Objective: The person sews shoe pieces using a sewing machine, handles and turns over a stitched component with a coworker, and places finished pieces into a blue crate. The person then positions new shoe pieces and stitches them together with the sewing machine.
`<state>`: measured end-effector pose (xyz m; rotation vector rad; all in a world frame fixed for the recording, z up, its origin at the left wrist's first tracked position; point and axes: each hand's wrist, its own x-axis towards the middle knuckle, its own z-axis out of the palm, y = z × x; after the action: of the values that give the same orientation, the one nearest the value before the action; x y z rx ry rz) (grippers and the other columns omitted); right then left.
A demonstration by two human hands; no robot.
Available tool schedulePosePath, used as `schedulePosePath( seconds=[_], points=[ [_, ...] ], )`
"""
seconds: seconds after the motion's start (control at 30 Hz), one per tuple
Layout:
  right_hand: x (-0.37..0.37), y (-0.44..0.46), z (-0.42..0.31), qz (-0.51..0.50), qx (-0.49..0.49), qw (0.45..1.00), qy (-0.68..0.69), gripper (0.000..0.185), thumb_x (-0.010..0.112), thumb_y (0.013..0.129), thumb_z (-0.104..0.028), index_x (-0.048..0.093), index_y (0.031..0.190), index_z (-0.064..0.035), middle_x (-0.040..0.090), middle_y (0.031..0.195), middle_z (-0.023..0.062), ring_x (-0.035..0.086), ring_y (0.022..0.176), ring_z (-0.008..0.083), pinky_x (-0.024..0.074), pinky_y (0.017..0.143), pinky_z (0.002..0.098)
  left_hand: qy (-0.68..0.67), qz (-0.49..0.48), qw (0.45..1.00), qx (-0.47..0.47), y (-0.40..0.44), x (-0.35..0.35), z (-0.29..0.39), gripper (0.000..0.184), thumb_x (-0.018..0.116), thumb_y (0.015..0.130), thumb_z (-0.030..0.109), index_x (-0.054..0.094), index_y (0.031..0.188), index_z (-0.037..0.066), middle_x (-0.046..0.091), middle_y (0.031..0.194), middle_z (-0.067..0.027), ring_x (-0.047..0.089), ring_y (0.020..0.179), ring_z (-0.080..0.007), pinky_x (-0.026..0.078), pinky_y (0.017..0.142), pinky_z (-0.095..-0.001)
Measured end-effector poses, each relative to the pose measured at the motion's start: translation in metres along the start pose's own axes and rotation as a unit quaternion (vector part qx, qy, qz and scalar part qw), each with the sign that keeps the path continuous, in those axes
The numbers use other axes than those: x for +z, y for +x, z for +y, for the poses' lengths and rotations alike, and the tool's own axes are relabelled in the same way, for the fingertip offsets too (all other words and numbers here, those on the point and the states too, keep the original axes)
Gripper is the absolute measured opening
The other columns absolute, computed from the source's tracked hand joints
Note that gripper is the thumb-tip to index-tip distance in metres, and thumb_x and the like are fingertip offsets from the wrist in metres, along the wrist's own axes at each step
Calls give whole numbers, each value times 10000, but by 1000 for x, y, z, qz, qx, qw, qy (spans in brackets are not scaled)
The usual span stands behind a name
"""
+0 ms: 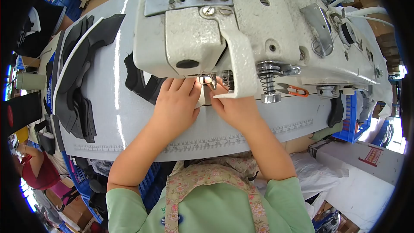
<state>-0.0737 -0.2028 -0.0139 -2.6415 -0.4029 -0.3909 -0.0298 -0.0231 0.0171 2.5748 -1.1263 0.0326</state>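
A white industrial sewing machine (194, 34) stands over a pale work table, its needle area lit by a small light. My left hand (177, 101) lies just left of the presser foot (208, 80), fingers close together on a black cut piece (146, 84), which looks like a shoe-upper part. That piece sticks out to the left of the machine head. My right hand (235, 110) is right of the foot, fingertips pinched at the work under the needle. The machine's white guard arm hides part of this hand, and the stitched edge cannot be made out.
Black curved pieces (79, 75) are stacked at the table's left. Orange-handled thread snips (294, 89) lie by the machine on the right. A ruler strip (202, 142) runs along the front edge. Blue crates (353, 118) stand at right; another person (41, 166) is at far left.
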Motion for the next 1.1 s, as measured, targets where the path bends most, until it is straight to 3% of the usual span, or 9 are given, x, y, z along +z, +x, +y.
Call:
schedulePosePath(
  seconds=[0.13, 0.27, 0.33, 0.43, 0.57, 0.63, 1.1],
  points=[
    [0, 0, 3, 7, 1, 1000, 9, 172, 691, 662, -142, 575, 749, -50, 547, 830, 71, 535, 899, 237, 393, 857, 391, 78, 28, 996, 40, -4, 6, -4, 414, 685, 645, 146, 625, 1028, 1, 611, 1124, -152, 562, 1077, -313, 420, 906, -436],
    [4, -3, 4, 34, -7, 999, 1, 177, 675, 666, -123, 546, 760, -47, 556, 843, 80, 547, 887, 236, 393, 858, 393, 59, 41, 997, 40, -5, 4, -6, 417, 668, 626, 115, 626, 1025, 3, 630, 1101, -141, 586, 1045, -290, 426, 874, -429],
    [3, -2, 3, 33, 0, 999, 1, 173, 675, 667, -124, 545, 752, -47, 556, 839, 78, 545, 871, 236, 391, 862, 395, 39, 4, 999, 21, -5, 2, -8, 460, 674, 634, 118, 604, 1069, -12, 597, 1133, -109, 548, 1070, -246, 394, 938, -407],
    [3, -2, 3, 38, 6, 999, -9, 165, 676, 668, -125, 546, 738, -51, 550, 818, 75, 538, 837, 236, 384, 875, 404, 23, -10, 1000, 6, -4, -3, -8, 458, 671, 636, 119, 616, 1071, -12, 606, 1134, -96, 552, 1064, -238, 397, 927, -395],
    [3, -1, 2, 21, 30, 999, -10, 150, 669, 677, -136, 550, 722, -57, 531, 767, 68, 520, 812, 240, 367, 899, 429, -2, 9, 1000, -5, -3, 3, -14, 429, 656, 644, 104, 627, 1054, -17, 619, 1112, -98, 555, 1056, -235, 394, 926, -390],
    [2, 0, 3, 13, 30, 999, -21, 144, 663, 685, -145, 551, 713, -59, 527, 757, 70, 519, 826, 244, 362, 909, 433, -13, 61, 998, 21, -2, 4, -17, 438, 625, 609, 64, 628, 1042, -3, 645, 1038, -128, 601, 928, -284, 428, 862, -410],
    [6, 1, 3, -40, 74, 996, -28, 182, 628, 728, -224, 598, 692, -48, 554, 770, 80, 515, 850, 255, 340, 944, 430, 13, 44, 999, 0, 0, 4, -18, 394, 620, 700, 102, 637, 1087, 29, 665, 998, -111, 614, 890, -257, 419, 839, -400]
  ],
)
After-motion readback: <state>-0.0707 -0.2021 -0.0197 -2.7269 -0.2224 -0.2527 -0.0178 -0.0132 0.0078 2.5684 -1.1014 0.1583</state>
